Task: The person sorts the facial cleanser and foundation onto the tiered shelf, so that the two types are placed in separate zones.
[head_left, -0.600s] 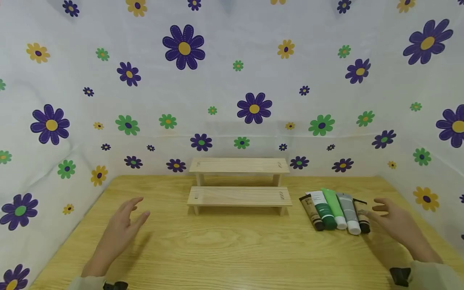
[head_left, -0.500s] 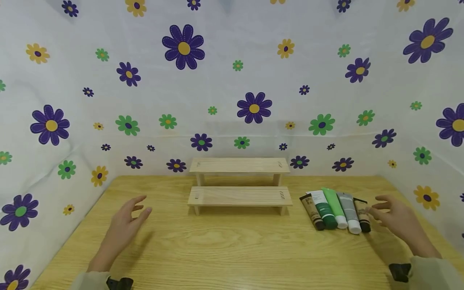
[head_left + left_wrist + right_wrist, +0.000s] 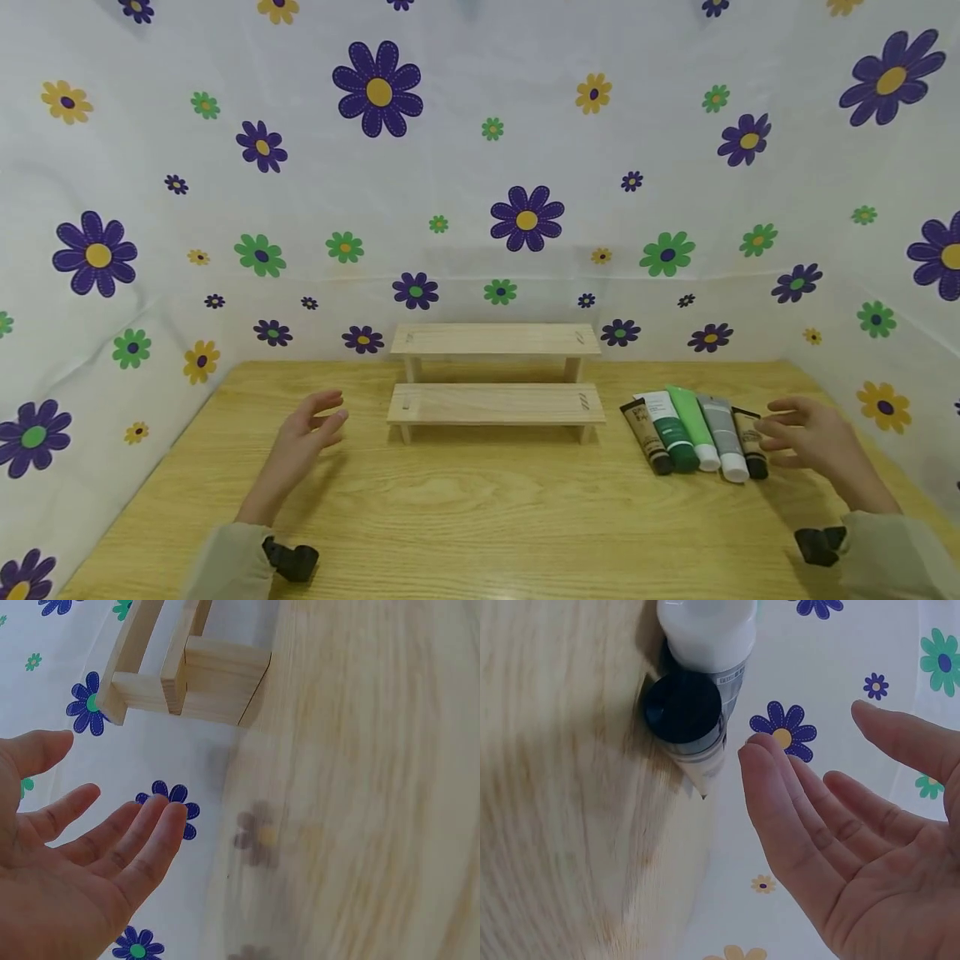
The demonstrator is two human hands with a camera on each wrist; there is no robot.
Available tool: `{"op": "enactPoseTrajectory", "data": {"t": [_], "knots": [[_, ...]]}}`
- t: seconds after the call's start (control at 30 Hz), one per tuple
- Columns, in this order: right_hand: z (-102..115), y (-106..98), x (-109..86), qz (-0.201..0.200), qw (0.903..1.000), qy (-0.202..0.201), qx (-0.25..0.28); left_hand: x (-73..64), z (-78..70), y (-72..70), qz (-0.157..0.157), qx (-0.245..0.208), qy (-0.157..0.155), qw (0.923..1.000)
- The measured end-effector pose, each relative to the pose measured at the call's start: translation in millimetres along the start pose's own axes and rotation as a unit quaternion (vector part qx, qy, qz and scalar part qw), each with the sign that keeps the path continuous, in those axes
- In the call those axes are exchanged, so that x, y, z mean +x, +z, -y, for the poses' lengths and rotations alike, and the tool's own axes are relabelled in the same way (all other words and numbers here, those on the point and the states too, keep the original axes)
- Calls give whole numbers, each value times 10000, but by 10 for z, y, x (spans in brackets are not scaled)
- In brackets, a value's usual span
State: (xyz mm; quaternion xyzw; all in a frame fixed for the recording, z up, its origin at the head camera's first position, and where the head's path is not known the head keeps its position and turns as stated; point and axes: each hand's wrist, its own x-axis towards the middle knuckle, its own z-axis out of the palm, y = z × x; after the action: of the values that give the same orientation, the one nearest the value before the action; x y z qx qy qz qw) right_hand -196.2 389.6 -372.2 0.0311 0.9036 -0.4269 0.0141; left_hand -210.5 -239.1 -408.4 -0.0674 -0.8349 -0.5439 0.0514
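My left hand (image 3: 303, 437) hovers over the table left of the two-tier wooden stand (image 3: 495, 404), fingers relaxed and holding nothing. In the left wrist view its palm and spread fingers show, with the stand's end (image 3: 225, 679) beyond. My right hand (image 3: 813, 437) is beside a row of squeeze tubes at the right, its fingertips close to the small tan tube with a black cap (image 3: 750, 440). That black cap (image 3: 682, 707) and a white cap (image 3: 709, 630) appear in the right wrist view, apart from the loosely bent fingers. Nothing is in the right hand.
Left of the tan tube lie a grey tube (image 3: 722, 433), a light green tube (image 3: 692, 423), a white and green tube (image 3: 670, 429) and a brown tube (image 3: 645, 433). A flower-printed cloth (image 3: 450, 183) surrounds the wooden table (image 3: 465, 517) behind and at both sides.
My left hand has moved right and a little farther forward, toward the stand. The right hand has shifted only slightly, staying beside the tubes.
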Motion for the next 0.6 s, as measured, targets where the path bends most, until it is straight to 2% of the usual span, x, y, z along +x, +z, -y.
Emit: {"op": "enactPoseTrajectory", "data": {"t": [0.17, 0.37, 0.6], "knots": [[1, -29, 63, 261, 9991, 165, 297, 62, -11, 96, 230, -410, -100, 9988], [4, -80, 129, 591, 9959, 535, 419, 139, 28, 188, 320, -767, -267, 9962], [20, -73, 132, 614, 9958, 430, 517, 196, 60, 262, 413, -1046, -360, 9930]]}}
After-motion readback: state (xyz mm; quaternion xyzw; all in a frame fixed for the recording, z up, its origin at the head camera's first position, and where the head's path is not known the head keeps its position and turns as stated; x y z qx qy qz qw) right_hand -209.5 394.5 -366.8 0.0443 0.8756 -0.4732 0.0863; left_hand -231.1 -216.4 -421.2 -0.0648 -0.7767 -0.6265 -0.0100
